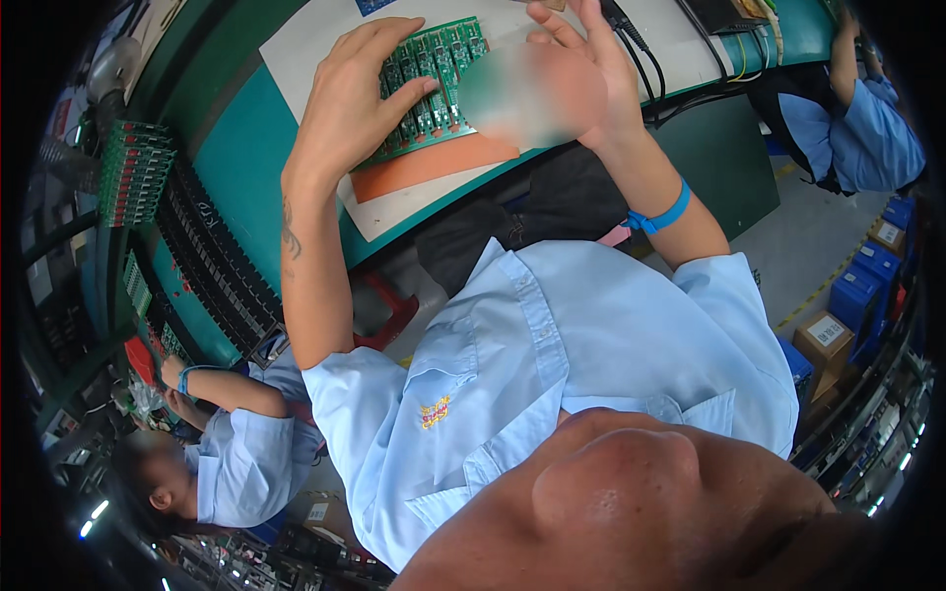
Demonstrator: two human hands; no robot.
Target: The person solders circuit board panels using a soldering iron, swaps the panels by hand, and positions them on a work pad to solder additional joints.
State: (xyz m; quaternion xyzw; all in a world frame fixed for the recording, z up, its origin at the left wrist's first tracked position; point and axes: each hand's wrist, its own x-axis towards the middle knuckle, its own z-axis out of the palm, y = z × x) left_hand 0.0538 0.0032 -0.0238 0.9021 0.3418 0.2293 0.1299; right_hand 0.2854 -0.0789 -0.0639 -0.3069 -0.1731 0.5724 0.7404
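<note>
**Two hands on a panel of green circuit boards**

The left hand (pixel 360 94) lies palm-down on the green circuit-board panel (pixel 434 79), fingers spread and slightly curled, the fingertips pressing its ribbed, component-studded surface. The panel is a flat rectangle divided into narrow parallel strips, each dotted with small dark parts. It rests on a smooth orange mat (pixel 429 163), which sits in turn on a matte white sheet (pixel 394 212) covering part of the teal workbench (pixel 241 167).

The right hand (pixel 576 74) stands at the panel's right edge, fingers raised and loosely fanned; a blurred patch covers the palm, so whether it grips the panel's edge cannot be told. A blue wristband (pixel 662 215) (a thin, glossy loop) circles the forearm below this hand.

Just right of the panel, black cables (pixel 636 54) curve across the white sheet. To the panel's left, past the bench edge, stands a rack of green boards (pixel 133 172) set upright in tight rows, and below it long black slotted trays (pixel 212 266).

Well below the panel, the person's soft light-blue collared shirt (pixel 552 364) fills the centre. A co-worker in a like shirt (pixel 232 463) sits far lower left of the panel; another (pixel 862 133) sits far to its right.
</note>
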